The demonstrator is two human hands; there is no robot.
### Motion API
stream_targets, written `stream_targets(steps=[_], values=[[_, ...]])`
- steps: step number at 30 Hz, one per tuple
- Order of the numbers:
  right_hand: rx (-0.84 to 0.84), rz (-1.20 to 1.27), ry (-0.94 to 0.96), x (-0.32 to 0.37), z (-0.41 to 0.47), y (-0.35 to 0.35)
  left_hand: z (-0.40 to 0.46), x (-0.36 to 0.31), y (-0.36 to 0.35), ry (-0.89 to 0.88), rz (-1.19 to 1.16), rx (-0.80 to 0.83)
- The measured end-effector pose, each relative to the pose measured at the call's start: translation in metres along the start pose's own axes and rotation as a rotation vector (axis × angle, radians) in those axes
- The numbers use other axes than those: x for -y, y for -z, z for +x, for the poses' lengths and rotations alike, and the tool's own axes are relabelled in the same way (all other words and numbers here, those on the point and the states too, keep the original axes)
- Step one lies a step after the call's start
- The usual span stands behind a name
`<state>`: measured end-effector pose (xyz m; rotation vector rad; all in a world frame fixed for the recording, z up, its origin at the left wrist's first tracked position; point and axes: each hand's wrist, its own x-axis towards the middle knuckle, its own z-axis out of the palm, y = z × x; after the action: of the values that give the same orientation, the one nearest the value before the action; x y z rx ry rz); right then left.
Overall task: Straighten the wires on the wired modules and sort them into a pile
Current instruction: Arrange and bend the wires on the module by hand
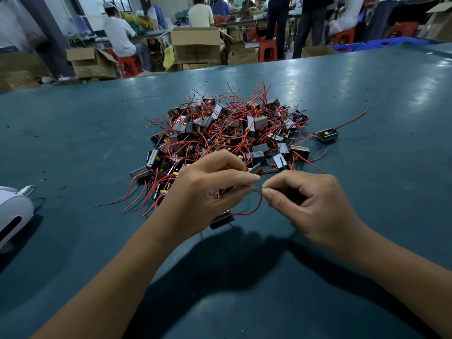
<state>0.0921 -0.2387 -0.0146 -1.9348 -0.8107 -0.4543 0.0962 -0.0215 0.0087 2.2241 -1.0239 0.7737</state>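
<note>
Teal table [367,94], cardboard boxes [195,45] behind

Both bare forearms reach forward over the table [73,148]; the left hand [203,192] and right hand [303,199] meet fingertip to fingertip above it; each hand's thumb and forefinger pinch together, other fingers curled under.

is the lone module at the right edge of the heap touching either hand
No, the lone module lies on the table apart from both hands.
</note>
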Motion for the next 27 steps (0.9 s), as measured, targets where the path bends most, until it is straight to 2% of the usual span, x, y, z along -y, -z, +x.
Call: stream_targets(steps=[4, 10, 17, 22, 27], values=[[0.011, 0.001, 0.013, -0.0007, 0.0008, -0.0003, -0.0007, 0.0007, -0.001, -0.006, 0.005, 0.036], [0.027, -0.012, 0.04, 0.0007, 0.0025, -0.0015, 0.0004, 0.0035, 0.0022, -0.123, 0.131, 0.035], [0.044, 0.061, -0.005, -0.0016, 0.0039, -0.0027, 0.0013, 0.0041, 0.0029, -0.099, 0.06, 0.033], [0.054, 0.095, -0.016, -0.0013, 0.0036, -0.0027, 0.0017, 0.0026, 0.0038, -0.119, 0.11, 0.026], [0.057, 0.034, 0.023, 0.0008, 0.0035, -0.002, 0.0014, 0.0023, 0.0026, -0.113, 0.085, 0.05]])
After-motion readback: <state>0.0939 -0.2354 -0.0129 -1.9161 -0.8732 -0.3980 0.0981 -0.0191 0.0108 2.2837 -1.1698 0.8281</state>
